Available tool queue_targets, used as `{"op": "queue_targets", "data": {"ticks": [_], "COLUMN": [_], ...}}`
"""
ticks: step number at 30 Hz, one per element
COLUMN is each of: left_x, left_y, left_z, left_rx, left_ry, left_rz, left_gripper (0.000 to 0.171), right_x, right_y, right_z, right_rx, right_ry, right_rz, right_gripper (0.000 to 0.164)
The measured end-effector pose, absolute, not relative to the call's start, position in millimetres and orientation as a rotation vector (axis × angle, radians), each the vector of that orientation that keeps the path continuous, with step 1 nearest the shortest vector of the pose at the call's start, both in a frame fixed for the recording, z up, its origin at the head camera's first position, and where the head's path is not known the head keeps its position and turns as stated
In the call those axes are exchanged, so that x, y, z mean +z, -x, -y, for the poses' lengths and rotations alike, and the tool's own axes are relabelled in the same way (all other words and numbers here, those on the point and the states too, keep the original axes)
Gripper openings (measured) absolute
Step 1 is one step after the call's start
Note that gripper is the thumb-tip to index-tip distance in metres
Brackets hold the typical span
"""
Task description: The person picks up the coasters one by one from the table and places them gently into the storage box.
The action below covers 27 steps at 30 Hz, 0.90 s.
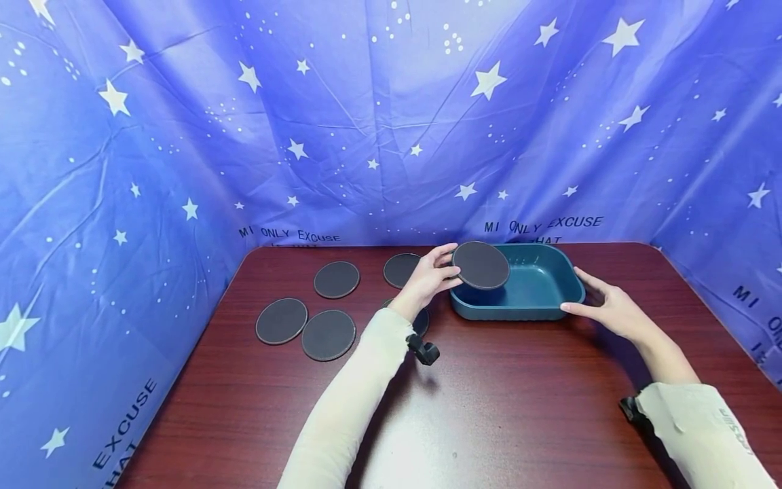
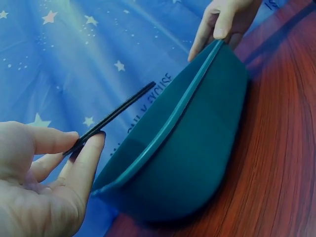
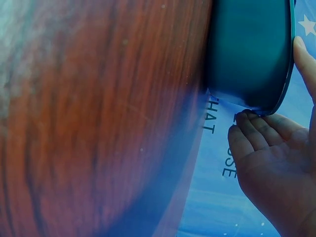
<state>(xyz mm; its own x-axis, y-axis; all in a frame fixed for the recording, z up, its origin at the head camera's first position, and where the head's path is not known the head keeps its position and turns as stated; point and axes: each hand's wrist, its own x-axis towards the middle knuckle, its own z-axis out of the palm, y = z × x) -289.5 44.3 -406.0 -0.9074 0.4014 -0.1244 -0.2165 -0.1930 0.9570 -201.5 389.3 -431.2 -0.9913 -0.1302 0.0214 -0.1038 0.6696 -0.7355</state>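
Observation:
My left hand (image 1: 430,277) pinches a round dark coaster (image 1: 480,265) by its left edge, thumb on one face and fingers on the other. That coaster is held tilted above the left end of a teal plastic basin (image 1: 519,314). In the left wrist view the coaster (image 2: 116,112) shows edge-on, above the basin's rim (image 2: 168,123). At the basin's right end, my right hand (image 1: 611,309) grips the corner, thumb on the front rim and fingers around the end wall. The right wrist view shows its fingertips (image 3: 247,118) against the basin's end.
On the left half of the brown table (image 1: 476,407) lie several more dark coasters (image 1: 337,280), one of them (image 1: 421,322) partly hidden by my left forearm. A blue curtain (image 1: 366,122) with stars hangs behind the table and along its sides.

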Motion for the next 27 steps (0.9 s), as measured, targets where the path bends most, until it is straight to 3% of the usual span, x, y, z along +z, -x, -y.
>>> {"op": "queue_targets", "data": {"ticks": [27], "left_x": [-412.5], "left_y": [288.1], "left_z": [-112.9], "left_rx": [2.088], "left_ry": [-0.037], "left_rz": [-1.827], "left_gripper": [0.055], "right_x": [-432.2], "right_y": [201.6], "right_z": [-388.7], "right_rx": [-1.230], "right_ry": [0.198], "right_rz": [-2.846], "right_gripper": [0.090]}}
